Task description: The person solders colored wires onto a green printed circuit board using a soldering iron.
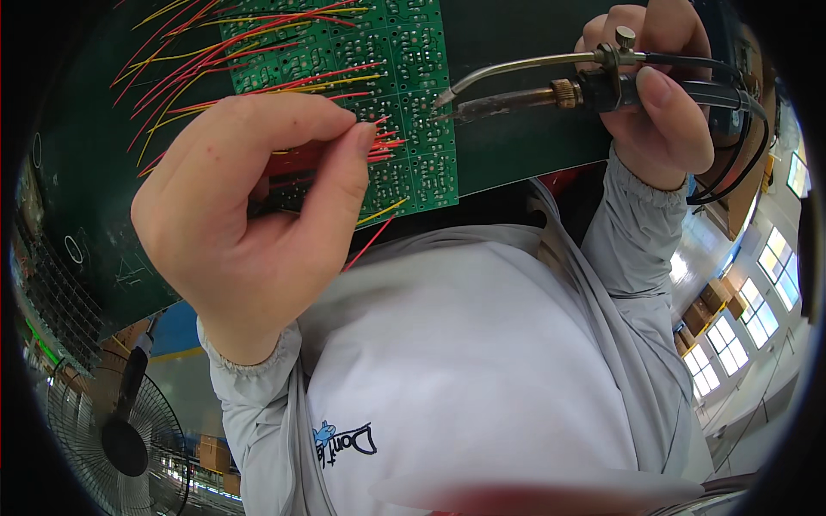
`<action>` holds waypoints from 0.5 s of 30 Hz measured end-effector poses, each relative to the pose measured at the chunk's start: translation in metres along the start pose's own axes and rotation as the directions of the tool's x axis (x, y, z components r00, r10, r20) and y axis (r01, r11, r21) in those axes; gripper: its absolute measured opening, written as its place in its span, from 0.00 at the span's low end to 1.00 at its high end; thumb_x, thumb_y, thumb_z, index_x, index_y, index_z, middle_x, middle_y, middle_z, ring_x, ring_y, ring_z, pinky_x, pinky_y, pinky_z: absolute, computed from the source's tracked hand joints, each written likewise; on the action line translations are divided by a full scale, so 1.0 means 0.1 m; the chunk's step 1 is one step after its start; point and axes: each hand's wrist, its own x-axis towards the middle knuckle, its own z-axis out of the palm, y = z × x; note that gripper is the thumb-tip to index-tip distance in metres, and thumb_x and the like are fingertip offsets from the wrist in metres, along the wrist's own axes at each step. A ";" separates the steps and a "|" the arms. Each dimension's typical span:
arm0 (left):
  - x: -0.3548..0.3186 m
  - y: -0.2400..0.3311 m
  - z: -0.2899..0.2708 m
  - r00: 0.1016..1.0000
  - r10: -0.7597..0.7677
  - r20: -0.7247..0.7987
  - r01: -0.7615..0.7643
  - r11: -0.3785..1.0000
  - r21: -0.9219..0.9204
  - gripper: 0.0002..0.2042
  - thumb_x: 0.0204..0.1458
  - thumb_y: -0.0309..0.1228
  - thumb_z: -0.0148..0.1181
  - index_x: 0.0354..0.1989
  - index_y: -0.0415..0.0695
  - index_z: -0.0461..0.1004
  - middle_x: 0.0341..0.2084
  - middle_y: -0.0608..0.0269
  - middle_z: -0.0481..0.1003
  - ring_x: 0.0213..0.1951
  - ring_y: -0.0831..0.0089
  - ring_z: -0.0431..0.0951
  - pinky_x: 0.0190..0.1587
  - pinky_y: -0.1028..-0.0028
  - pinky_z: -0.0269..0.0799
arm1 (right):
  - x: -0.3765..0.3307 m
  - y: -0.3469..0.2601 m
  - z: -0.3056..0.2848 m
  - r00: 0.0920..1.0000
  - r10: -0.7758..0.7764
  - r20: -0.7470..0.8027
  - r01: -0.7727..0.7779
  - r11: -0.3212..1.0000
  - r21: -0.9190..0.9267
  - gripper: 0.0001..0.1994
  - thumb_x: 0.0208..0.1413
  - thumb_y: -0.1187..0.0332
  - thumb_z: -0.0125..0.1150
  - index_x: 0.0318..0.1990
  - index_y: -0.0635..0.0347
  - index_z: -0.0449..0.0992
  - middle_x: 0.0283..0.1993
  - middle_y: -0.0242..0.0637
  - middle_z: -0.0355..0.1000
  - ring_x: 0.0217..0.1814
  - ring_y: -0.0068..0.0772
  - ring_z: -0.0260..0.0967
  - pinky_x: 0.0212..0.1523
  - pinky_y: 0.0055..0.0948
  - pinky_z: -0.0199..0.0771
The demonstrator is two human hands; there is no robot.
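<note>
My left hand (241,198) is over the left part of a green circuit board panel (422,64), its thumb and forefinger pinched together on red wire. Several red wire ends (387,148) stick out past these fingertips onto the board. My right hand (658,129) grips a soldering iron (594,89) with a curved metal solder-feed tube (516,64) clamped above it. The iron's tip and the tube's end reach the board's right part, close to its solder joints. Whether the tip touches a joint, I cannot tell.
Red and yellow wires (185,73) fan out leftward from the board. The dark green work surface (525,142) lies beneath. Black cables (753,129) trail from the iron on the right. A floor fan (125,443) stands at lower left; cardboard boxes (710,301) are farther off at right.
</note>
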 end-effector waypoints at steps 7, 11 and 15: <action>0.02 -0.05 -0.04 0.997 -0.072 0.032 0.075 0.993 -0.090 0.07 0.49 0.17 0.72 0.34 0.38 0.80 0.28 0.66 0.79 0.27 0.84 0.75 0.31 0.84 0.68 | 0.01 0.09 0.02 0.965 0.129 -0.228 -0.102 0.987 0.123 0.19 0.46 0.73 0.71 0.31 0.54 0.59 0.20 0.38 0.65 0.16 0.23 0.55 0.17 0.23 0.54; 0.01 -0.09 -0.03 0.997 -0.065 0.039 0.068 0.995 -0.077 0.07 0.49 0.16 0.72 0.34 0.37 0.79 0.29 0.65 0.79 0.28 0.83 0.75 0.31 0.84 0.68 | 0.03 0.20 -0.06 0.998 -0.056 0.042 0.052 0.995 0.089 0.20 0.46 0.73 0.73 0.31 0.55 0.60 0.21 0.39 0.67 0.15 0.22 0.56 0.16 0.23 0.55; 0.12 -0.09 0.05 0.997 -0.070 0.037 0.073 0.992 -0.103 0.07 0.49 0.16 0.72 0.34 0.37 0.79 0.29 0.65 0.79 0.28 0.83 0.75 0.31 0.84 0.68 | 0.14 0.14 -0.03 0.998 -0.039 0.041 0.035 0.995 0.089 0.21 0.46 0.74 0.75 0.31 0.55 0.60 0.20 0.39 0.68 0.15 0.21 0.56 0.15 0.21 0.54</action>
